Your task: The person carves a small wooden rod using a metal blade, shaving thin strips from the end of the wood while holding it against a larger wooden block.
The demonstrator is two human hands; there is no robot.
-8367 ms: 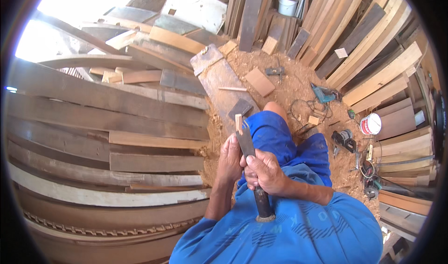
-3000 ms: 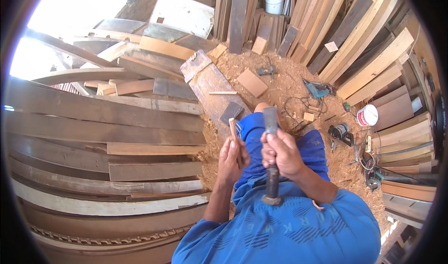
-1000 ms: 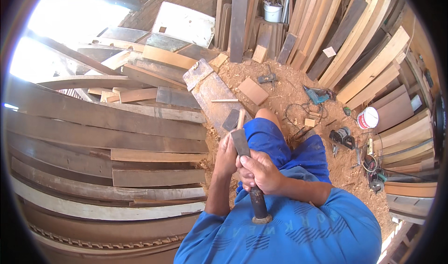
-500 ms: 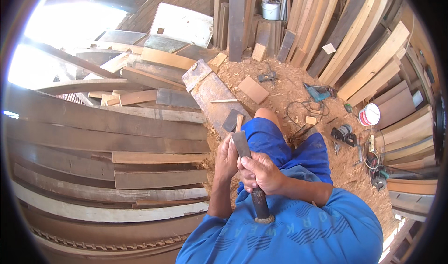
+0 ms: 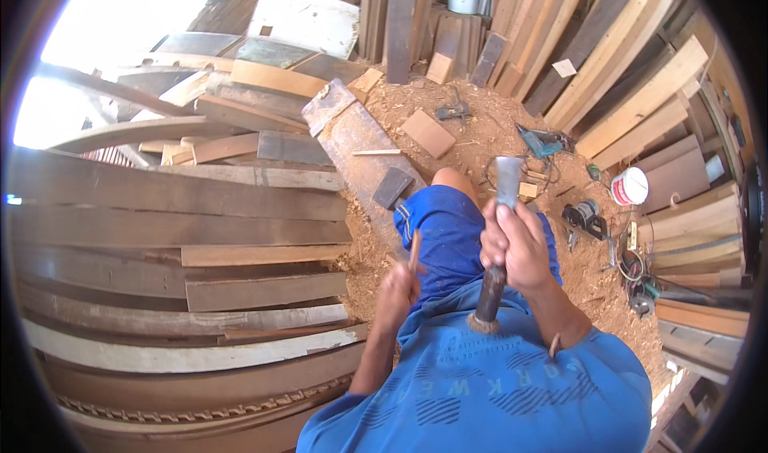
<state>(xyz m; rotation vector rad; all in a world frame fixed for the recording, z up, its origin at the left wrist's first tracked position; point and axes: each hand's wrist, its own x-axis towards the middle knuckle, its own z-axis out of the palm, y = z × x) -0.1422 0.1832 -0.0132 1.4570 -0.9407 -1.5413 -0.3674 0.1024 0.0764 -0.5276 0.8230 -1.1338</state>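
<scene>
My right hand (image 5: 518, 249) is wrapped around a wide chisel (image 5: 508, 182), its flat metal blade pointing up and away from me. The chisel's dark round handle (image 5: 490, 293) runs down from the fist, and its butt end rests against my blue shirt. To the left, above my thigh, my left hand (image 5: 396, 293) grips a thin wooden stick (image 5: 415, 249) that stands up out of the fingers. That hand is slightly blurred. Stick and blade are apart. A small curled wood shaving (image 5: 554, 344) shows beside my right forearm.
Stacked boards (image 5: 240, 221) fill the left side. A dusty plank (image 5: 352, 145) lies ahead with a dark block (image 5: 392, 187) at its near end. On the sawdust floor are a teal power tool (image 5: 540, 142), a black power tool (image 5: 586, 217), cords and a white bucket (image 5: 630, 186).
My hands have moved apart. The chisel has gone to the right with my right hand, away from the stick. My left hand has dropped slightly toward me, still holding the stick.
</scene>
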